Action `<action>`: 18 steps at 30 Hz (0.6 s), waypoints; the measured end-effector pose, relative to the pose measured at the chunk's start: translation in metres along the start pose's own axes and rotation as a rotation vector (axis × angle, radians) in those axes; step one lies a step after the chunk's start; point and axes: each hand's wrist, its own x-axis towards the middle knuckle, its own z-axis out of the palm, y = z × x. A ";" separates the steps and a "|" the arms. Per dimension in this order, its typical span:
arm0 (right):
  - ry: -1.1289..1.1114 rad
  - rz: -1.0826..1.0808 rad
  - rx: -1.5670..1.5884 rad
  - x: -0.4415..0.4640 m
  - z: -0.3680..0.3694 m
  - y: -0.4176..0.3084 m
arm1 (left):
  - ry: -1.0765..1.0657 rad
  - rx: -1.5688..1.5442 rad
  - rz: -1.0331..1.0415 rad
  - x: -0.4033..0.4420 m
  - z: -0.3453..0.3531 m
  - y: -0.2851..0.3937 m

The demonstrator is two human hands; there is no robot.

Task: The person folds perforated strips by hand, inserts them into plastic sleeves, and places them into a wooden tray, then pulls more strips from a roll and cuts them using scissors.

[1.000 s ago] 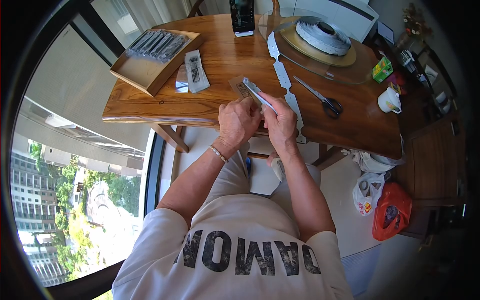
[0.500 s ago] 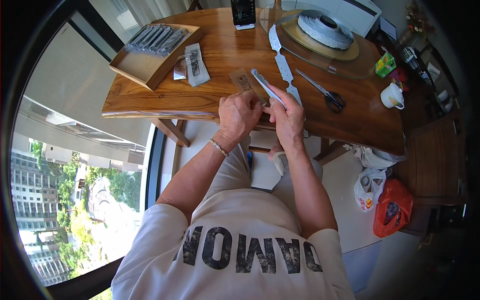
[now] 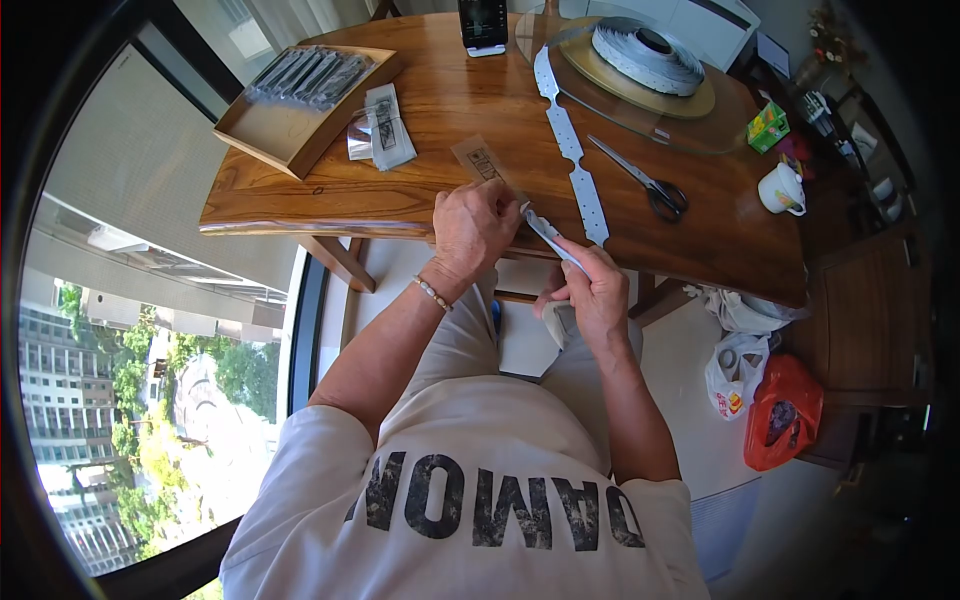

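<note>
My left hand, with a beaded bracelet at its wrist, is pinched closed at the table's front edge. From its fingers a clear packet with dark print extends up over the wood. My right hand is closed on a folded white-blue strip, whose far end points at my left fingertips. Whether the strip touches the packet is hidden by the fingers. Just right of the hands lies a long white notched strip with small holes, and beside it black-handled scissors.
On the wooden table are a wooden tray of wrapped packets, printed sleeves, a phone on a stand, a large strip roll, a green box and a lidded white cup. Bags stand at the right.
My right hand has moved down and to the right, and its folded strip now angles down from my left fingertips. My left hand has stayed almost in place, still pinched.
</note>
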 end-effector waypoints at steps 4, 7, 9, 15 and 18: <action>-0.032 -0.444 -0.454 0.009 -0.006 0.010 | 0.004 0.008 0.014 0.000 -0.002 0.002; -0.044 -0.629 -0.755 0.013 -0.009 0.010 | -0.008 0.035 0.046 -0.002 -0.001 0.001; -0.040 -0.655 -0.801 0.014 -0.008 0.008 | -0.012 0.050 0.064 -0.002 -0.001 0.002; -0.059 -0.733 -0.953 0.013 -0.007 -0.005 | -0.007 0.133 0.105 -0.006 0.002 0.004; -0.085 -0.788 -0.982 0.011 -0.005 -0.008 | -0.003 0.162 0.134 -0.006 0.001 0.005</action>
